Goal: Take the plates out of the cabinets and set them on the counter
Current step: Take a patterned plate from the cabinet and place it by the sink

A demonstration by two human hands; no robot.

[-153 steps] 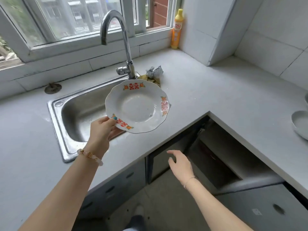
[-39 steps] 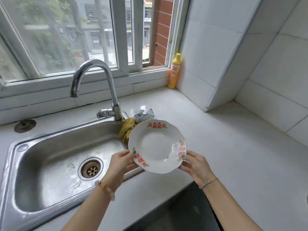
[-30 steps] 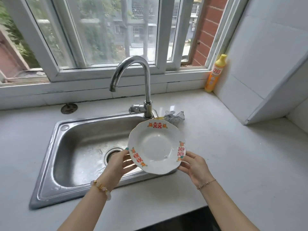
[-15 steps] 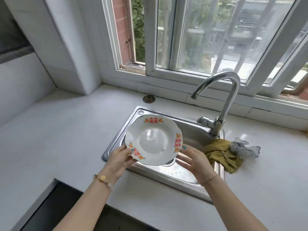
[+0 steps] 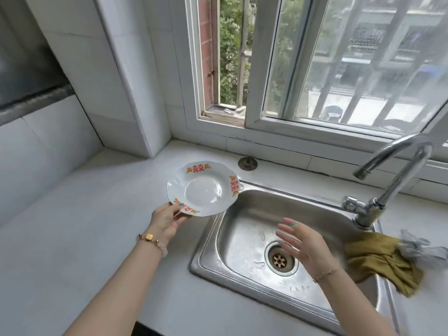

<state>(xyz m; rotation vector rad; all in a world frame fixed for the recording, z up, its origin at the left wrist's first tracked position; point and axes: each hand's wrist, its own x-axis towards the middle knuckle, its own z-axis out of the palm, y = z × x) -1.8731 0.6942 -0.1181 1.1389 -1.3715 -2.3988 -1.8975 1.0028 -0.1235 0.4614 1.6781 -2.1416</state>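
The plate point(image 5: 203, 187), white with red-and-orange marks on its scalloped rim, sits face up and roughly level at the sink's point(image 5: 206, 251) 10 o'clock corner. Most of it is over the desk point(image 5: 72, 238), and its 3 o'clock edge overlaps the sink's rim. Whether its base touches the desk cannot be told.

The left hand point(image 5: 167, 220) grips the plate at its 7 o'clock edge, thumb on top of the rim and the other fingers curled beneath. A beaded bracelet point(image 5: 151, 238) circles that wrist.

The right hand point(image 5: 303, 241) hovers over the sink basin, well apart from the plate. Its fingers point(image 5: 287, 226) are straight and spread, and it holds nothing. It sits just at 1 o'clock of the drain point(image 5: 280, 259).

The tap point(image 5: 392, 170) rises from the sink's 2 o'clock corner, its spout arching over the basin. A yellow cloth point(image 5: 380, 260) drapes over the sink's 3 o'clock rim, with a grey rag point(image 5: 421, 248) touching it on the far side. A round metal disc point(image 5: 247, 163) lies on the desk at the plate's 1 o'clock, just beside it, below the window point(image 5: 339, 69).
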